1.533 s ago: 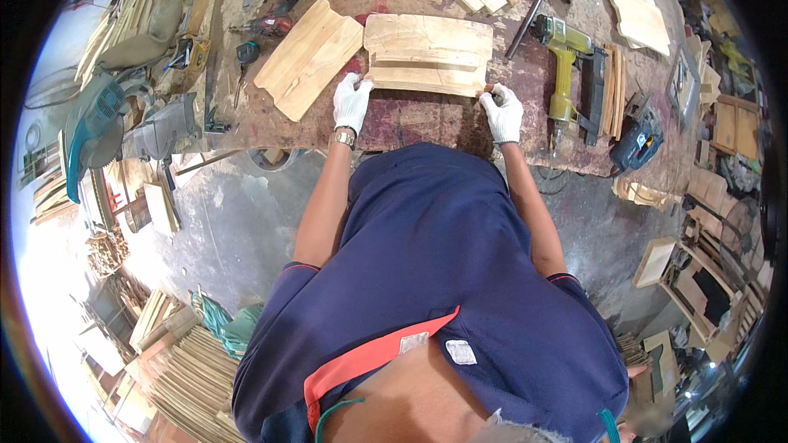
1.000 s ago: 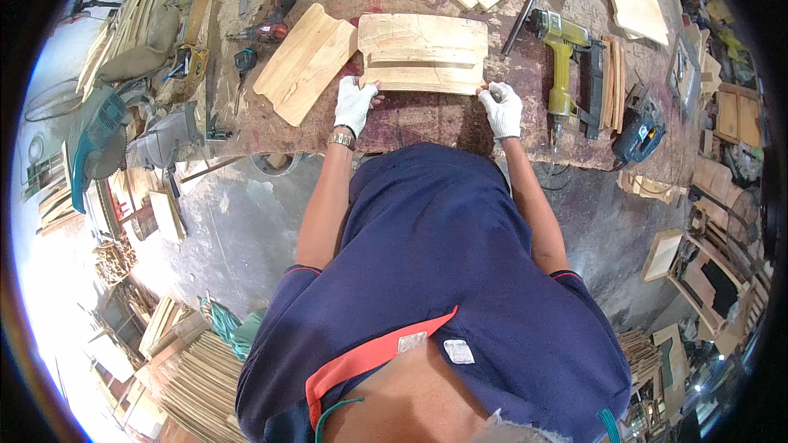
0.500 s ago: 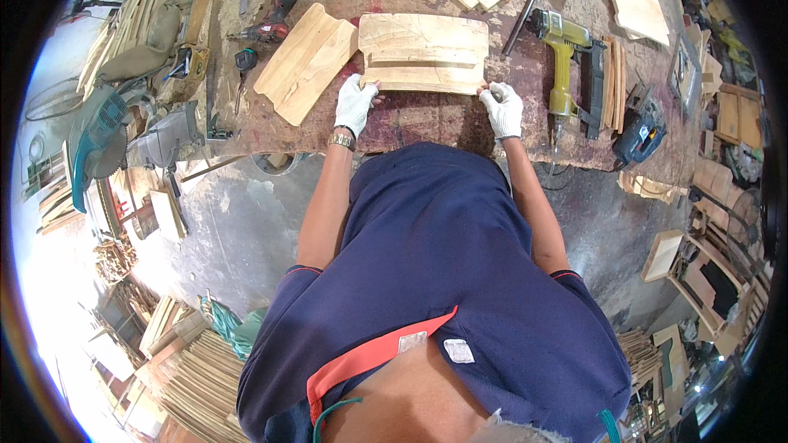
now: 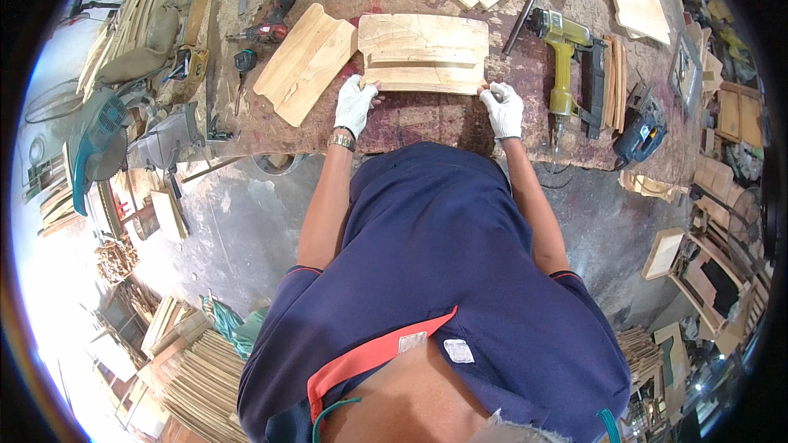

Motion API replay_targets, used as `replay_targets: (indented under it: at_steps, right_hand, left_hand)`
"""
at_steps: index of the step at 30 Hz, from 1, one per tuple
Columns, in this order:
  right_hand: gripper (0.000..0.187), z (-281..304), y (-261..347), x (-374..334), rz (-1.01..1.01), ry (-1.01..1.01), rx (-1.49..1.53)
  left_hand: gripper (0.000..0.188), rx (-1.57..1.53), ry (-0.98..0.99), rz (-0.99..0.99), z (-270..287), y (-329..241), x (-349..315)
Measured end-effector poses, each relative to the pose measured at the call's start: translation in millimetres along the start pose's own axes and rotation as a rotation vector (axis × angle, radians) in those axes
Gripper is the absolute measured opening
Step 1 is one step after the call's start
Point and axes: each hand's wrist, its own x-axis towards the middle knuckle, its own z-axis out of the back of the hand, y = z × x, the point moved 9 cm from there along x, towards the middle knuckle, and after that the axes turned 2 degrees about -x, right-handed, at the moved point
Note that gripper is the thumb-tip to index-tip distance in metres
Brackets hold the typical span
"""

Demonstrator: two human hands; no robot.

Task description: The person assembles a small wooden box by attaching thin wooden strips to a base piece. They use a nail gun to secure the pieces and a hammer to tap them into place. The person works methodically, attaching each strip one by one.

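Observation:
A pale wooden board with notched ends lies on the worn workbench in front of me. A narrower wooden strip runs along its near edge. My left hand, in a white glove, pinches the near left corner of this strip. At the near right corner, my right hand, gloved likewise, grips with thumb and fingers. Just left, a second notched board lies at a slant, close to the first.
A red and black cordless drill and a tape measure lie at left. Rightward are a hammer, a yellow-green nail gun, stacked strips and a jigsaw. A miter saw stands at far left.

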Motion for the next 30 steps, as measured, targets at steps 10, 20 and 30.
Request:
replay_targets:
  at_steps: [10,20,30]
  right_hand:
    - [0.022,34.7,20.3,13.5,0.070,-0.143,-0.152]
    - [0.095,130.9,16.7,117.1,0.015,-0.387,-1.012]
    - [0.047,145.9,76.1,61.6,-0.122,0.005,-0.441]
  left_hand:
    - [0.025,0.183,-0.052,-0.069,-2.6,-18.4,-10.9]
    - [0.021,0.371,-0.099,-0.080,-3.9,-39.7,-24.1]
    - [0.044,0.627,-0.138,-0.091,-3.0,-52.7,-31.1]
